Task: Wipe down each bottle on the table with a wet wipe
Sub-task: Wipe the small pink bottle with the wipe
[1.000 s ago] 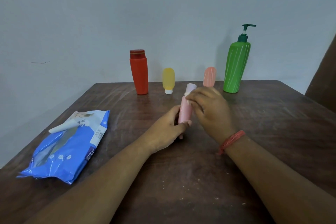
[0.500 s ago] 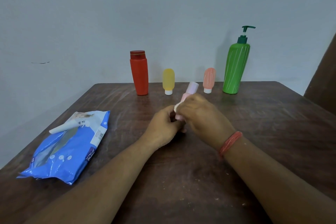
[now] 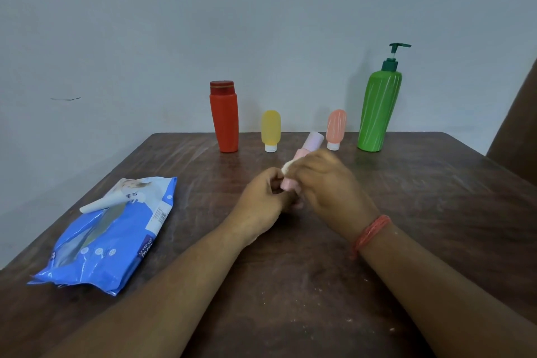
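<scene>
A slim pink bottle [image 3: 308,147] with a pale cap tilts up and to the right at the table's middle. My left hand [image 3: 263,199] grips its lower end. My right hand [image 3: 328,183] is wrapped round its middle with a white wet wipe [image 3: 286,167], of which only a small bunch shows at the fingers. Along the table's far edge stand a red bottle [image 3: 224,118], a small yellow bottle [image 3: 270,131], a small salmon bottle [image 3: 335,128] and a tall green pump bottle [image 3: 379,107].
A blue pack of wet wipes [image 3: 110,237] lies at the left of the dark wooden table [image 3: 436,212], its white flap lifted. A wall rises right behind the row of bottles. A dark brown object stands at the right edge.
The pink bottle has gone from nearly upright to tilted to the right. My right hand has slid from its cap down to its middle.
</scene>
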A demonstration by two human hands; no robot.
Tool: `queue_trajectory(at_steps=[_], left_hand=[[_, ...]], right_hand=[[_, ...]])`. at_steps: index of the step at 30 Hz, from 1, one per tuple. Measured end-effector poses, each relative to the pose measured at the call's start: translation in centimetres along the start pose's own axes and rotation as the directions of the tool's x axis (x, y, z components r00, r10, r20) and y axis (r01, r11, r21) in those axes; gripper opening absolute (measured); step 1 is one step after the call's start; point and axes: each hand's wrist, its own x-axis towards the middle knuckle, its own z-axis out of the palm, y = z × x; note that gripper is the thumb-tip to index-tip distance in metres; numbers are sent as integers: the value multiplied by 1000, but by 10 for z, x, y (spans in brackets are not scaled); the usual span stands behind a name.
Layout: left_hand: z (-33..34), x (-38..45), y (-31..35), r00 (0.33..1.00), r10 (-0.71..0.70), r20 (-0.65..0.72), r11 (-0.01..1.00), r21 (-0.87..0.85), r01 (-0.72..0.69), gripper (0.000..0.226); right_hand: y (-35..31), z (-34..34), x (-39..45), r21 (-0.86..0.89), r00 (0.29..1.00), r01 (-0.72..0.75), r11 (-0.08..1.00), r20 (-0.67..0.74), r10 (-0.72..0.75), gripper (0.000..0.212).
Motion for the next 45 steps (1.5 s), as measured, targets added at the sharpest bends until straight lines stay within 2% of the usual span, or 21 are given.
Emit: queue_trajectory(at_steps=[2, 5, 7, 9, 13, 16, 17, 19, 22, 26, 32, 40, 45], left_hand=[[1, -3, 2, 999, -16, 36, 995, -98, 20, 24], [0, -10, 9, 992, -50, 116, 941, -328, 85, 6], [-2, -10, 13, 987, -89, 130, 873, -468, 140, 19], [-2, -8, 15, 988, -115, 99, 832, -534, 150, 28], [-6, -2, 11, 990, -139, -15, 853, -510, 112, 26], [-10, 1, 11, 987, -130, -89, 842, -536, 63, 5], [-11, 0, 12, 987, -117, -107, 840, -541, 40, 16], [-11, 0, 15, 988, -122, -98, 837, -546, 49, 38], [-10, -1, 15, 992, -116, -47, 834, -547, 72, 36], [-11, -2, 14, 993, -119, -21, 861, -501, 92, 32], [-11, -1, 15, 995, -98, 18, 840, -535, 92, 30], [-9, -3, 14, 995, -98, -33, 863, -501, 69, 30], [-9, -4, 15, 995, -98, 8, 830, -551, 86, 31]], right_hand=[[6, 1, 0, 21, 987, -138, 990, -85, 139, 29], [8, 4, -4, 75, 979, -192, 978, -51, 196, 33], [6, 3, -6, 129, 976, -203, 971, -58, 212, 32], [3, 2, -5, 178, 977, -188, 966, -67, 203, 28], [-6, 4, -3, 211, 993, -102, 972, -39, 113, 20], [-10, 6, -5, 231, 1000, -26, 973, 3, 26, 16], [-11, 7, -6, 219, 1000, 6, 976, 28, -13, 16], [-10, 7, -5, 175, 1000, 3, 984, 12, -5, 16], [-8, 6, -2, 168, 992, -84, 982, -79, 98, 16], [-5, 4, -6, 153, 999, 23, 988, 24, -27, 13], [-5, 1, -3, 165, 999, 38, 986, -17, -36, 15], [0, -7, -6, 173, 984, 137, 975, 86, -154, 13], [-1, -8, -5, 168, 1000, 17, 986, -16, -15, 12]])
